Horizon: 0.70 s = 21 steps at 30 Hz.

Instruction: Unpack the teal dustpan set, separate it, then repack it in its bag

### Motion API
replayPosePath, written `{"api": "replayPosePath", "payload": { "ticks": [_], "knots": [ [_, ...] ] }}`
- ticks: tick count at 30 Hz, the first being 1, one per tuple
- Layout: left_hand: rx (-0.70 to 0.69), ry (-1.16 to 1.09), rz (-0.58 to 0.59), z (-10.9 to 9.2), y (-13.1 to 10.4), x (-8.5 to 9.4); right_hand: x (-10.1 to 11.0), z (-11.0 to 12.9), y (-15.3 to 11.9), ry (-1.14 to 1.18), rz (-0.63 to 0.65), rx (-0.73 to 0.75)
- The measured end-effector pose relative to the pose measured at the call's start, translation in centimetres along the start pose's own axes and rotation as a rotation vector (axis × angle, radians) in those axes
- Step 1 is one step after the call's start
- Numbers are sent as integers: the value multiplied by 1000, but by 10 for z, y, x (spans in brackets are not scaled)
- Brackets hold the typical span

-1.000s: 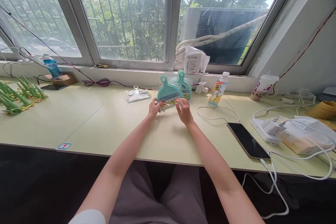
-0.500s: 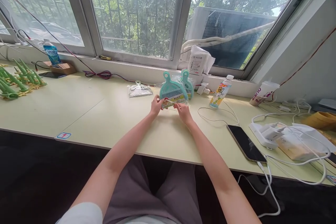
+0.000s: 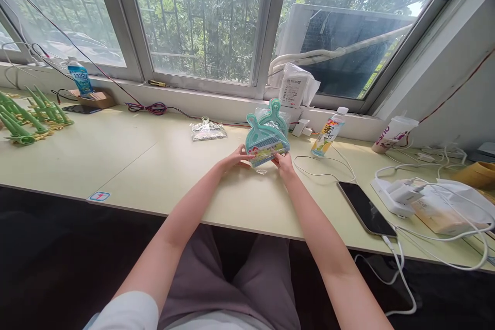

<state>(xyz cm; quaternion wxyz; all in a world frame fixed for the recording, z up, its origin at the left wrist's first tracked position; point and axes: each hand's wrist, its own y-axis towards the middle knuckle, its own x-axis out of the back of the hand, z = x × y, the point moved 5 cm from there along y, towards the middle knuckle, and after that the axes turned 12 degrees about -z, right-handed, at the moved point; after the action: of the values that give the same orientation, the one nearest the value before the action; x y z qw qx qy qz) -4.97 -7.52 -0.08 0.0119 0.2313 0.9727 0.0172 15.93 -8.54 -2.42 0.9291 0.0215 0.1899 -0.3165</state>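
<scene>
A teal dustpan (image 3: 266,139) in clear wrap is held tilted just above the table (image 3: 116,165); its colourful label is too small to read. The left hand (image 3: 236,157) pinches its lower left corner, the right hand (image 3: 284,162) its lower right. Right of the right hand stand a labelled bottle (image 3: 328,133) and a cup (image 3: 390,134) with purple lettering.

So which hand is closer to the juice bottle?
The right hand. It grips the teal dustpan pack at its right corner, on the side toward the juice bottle; the left hand holds the far corner.
</scene>
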Motion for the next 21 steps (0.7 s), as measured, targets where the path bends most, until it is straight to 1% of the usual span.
{"api": "replayPosePath", "payload": {
  "ticks": [2, 3, 4, 5, 7, 9, 10, 12, 14, 16, 19, 21],
  "knots": [
    [10, 15, 66, 0, -1, -2, 2, 2, 1, 24, 9, 4],
    [22, 24, 74, 1, 0, -2, 3, 3, 2, 34, 17, 10],
    [35, 30, 54, 2, 2, 0, 4, 4, 2, 39, 24, 14],
    [44, 33, 7, 4, 5, 4, 4, 5, 2, 40, 31, 16],
    [33, 47, -158, 6, 11, 15, 3, 5, 2, 33, 46, 16],
    [-23, 80, -301, 5, 15, 28, 2, 5, 1, 28, 53, 8],
    [-58, 96, -334, 3, 16, 32, 0, 4, 0, 27, 58, 0],
    [-111, 110, -357, 0, 16, 39, -2, 4, -2, 26, 63, -22],
    [-138, 108, -406, -2, 15, 47, -4, 4, -5, 23, 75, -37],
    [-151, 110, -504, -4, 13, 57, -7, 5, -8, 6, 117, -44],
    [-171, 142, -668, -5, 12, 70, -11, 6, -12, -27, 216, -49],
    [-172, 219, -728, -5, 13, 75, -12, 6, -12, -40, 244, -55]
  ]
}}
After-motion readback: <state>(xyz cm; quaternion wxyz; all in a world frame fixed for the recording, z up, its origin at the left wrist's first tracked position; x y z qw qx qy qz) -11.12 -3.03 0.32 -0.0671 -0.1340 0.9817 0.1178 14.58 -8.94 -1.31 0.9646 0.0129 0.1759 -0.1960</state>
